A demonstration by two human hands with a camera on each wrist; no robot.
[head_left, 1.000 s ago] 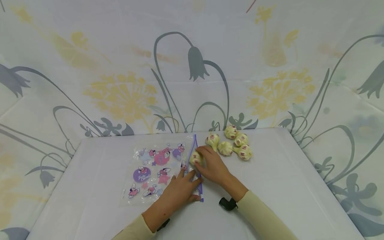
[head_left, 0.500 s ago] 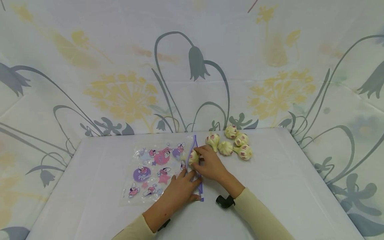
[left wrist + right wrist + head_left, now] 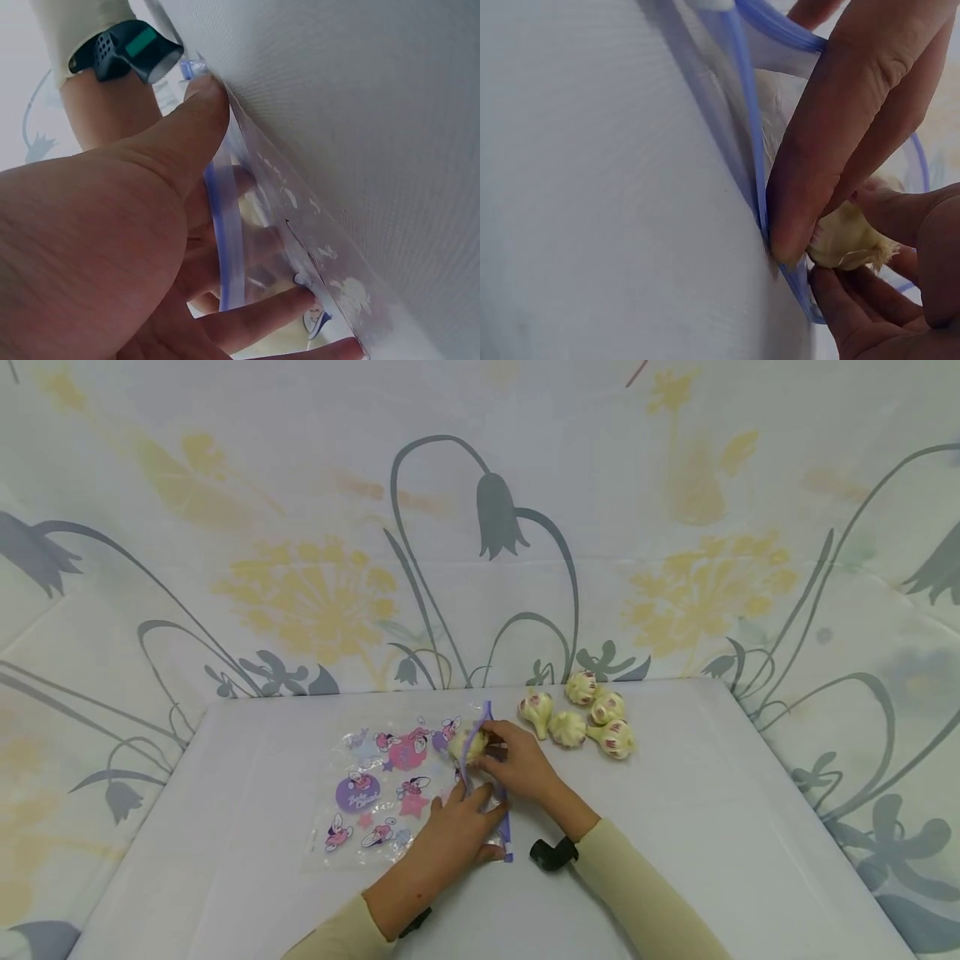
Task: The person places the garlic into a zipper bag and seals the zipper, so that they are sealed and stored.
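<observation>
Left hand [image 3: 461, 831]: laid across the zip edge of a clear plastic zip bag [image 3: 322, 814], fingers extended and spread over the film, thumb stretched out along the lower part of that edge. Right hand [image 3: 521, 764]: gripping a garlic bulb [image 3: 463, 748] between thumb and fingers; the right wrist view confirms this hold and shows the bulb's ragged root tuft.

Position of the held bulb: at the bag's mouth, on the bag side of the raised purple zip strip [image 3: 229, 247], which passes in front of it in the head view. The strip bows away from the table [image 3: 712, 827] near the bulb, leaving a gap into which the fingertips of the right hand reach. In the left wrist view, fingers show through the film; which hand they belong to cannot be determined with confidence from that angle.

The bag lies flat over most of its area. Its print comprises pink cartoon figures, a purple disc with white lettering, a pink disc and stars.

Five further garlic bulbs [image 3: 567, 729] with purple-streaked skins are grouped loosely on the table, beyond and to the right of the bag's mouth.

Both forearms wear pale beige sleeves [image 3: 645, 893]. A black wrist device [image 3: 553, 854] is fitted at the right cuff; a second dark fitting [image 3: 415, 922] is partly visible under the left wrist. Behind the table hangs a white cloth backdrop [image 3: 600, 460] printed with grey bellflowers and yellow blossoms.
</observation>
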